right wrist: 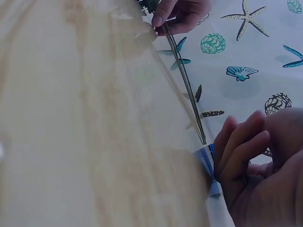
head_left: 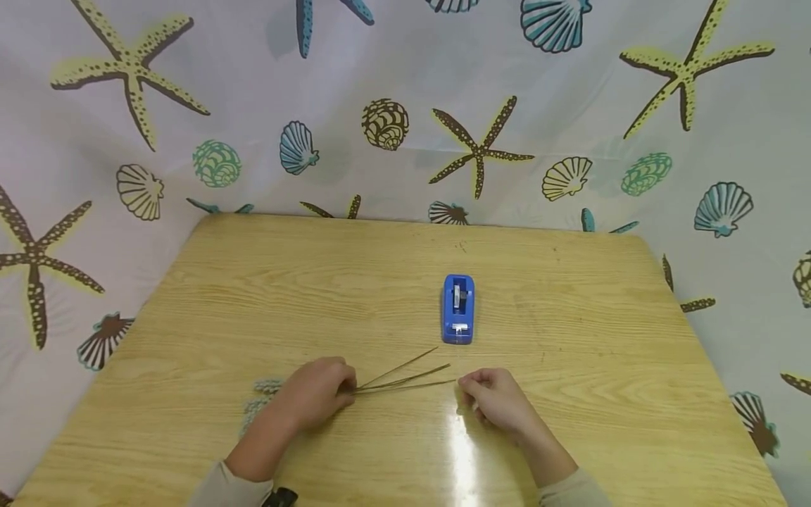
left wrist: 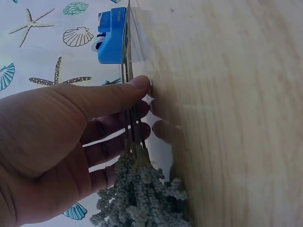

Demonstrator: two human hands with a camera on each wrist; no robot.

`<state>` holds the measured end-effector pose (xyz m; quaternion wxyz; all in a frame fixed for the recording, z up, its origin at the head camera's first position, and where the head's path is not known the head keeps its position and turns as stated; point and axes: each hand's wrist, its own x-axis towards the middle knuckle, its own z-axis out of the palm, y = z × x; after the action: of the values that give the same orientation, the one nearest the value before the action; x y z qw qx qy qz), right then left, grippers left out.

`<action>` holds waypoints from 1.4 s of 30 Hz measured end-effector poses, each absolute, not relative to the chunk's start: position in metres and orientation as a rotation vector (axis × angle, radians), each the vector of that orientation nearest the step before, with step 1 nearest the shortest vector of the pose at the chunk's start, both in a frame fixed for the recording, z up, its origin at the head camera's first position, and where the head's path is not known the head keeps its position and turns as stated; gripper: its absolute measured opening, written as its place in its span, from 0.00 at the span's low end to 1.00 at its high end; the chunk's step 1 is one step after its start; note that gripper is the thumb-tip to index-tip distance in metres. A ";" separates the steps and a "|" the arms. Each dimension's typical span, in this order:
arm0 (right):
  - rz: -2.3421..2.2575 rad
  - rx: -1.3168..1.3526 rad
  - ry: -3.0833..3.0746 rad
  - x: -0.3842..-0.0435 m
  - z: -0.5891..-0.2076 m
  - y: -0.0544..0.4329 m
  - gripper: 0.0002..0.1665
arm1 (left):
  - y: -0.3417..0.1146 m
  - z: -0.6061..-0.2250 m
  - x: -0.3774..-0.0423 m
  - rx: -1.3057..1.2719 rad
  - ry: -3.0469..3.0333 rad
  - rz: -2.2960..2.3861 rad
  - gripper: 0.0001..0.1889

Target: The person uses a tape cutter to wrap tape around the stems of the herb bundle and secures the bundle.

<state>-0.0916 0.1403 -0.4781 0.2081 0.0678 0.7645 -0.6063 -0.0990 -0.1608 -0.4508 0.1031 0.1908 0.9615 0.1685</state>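
Several thin stems [head_left: 405,380] fan out towards the right on the near part of the surface [head_left: 570,282], their grey-green clustered heads [left wrist: 142,194] on the left. The left hand [head_left: 319,391] pinches them between thumb and fingers, just above those heads. At the stems' right ends, the right hand [head_left: 497,398] has its fingers curled and its thumb close to the forefinger; whether it grips a stem tip or something clear, I cannot tell. Judging by this, the step in hand is steadying the bunch while its loose ends are worked, and the next move seems to call for a firm left grip and light fingertips on the right.

A blue tape dispenser [head_left: 448,317] stands farther off, beyond the right hand. Light glares off the pale wood-grained surface on the near side. Cloth [head_left: 355,63] printed with starfish and shells hangs behind and along both sides.
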 end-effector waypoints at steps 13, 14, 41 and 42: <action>-1.702 0.223 2.130 -0.091 -0.466 0.142 0.16 | -0.151 -0.446 -0.111 0.874 2.714 0.558 0.03; -1.708 0.224 2.126 -0.091 -0.464 0.142 0.16 | -0.150 -0.445 -0.111 0.893 2.705 0.571 0.03; -1.750 0.155 2.112 -0.093 -0.458 0.142 0.19 | -0.058 -0.452 -0.140 1.090 2.701 0.683 0.10; -1.752 0.151 2.109 -0.093 -0.458 0.142 0.19 | -0.056 -0.451 -0.141 1.089 2.706 0.686 0.10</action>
<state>-0.0931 0.1421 -0.4581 0.1965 0.0540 0.7531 -0.6255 -0.1408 -0.0562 -0.4515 0.0725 0.3625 0.9006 0.2284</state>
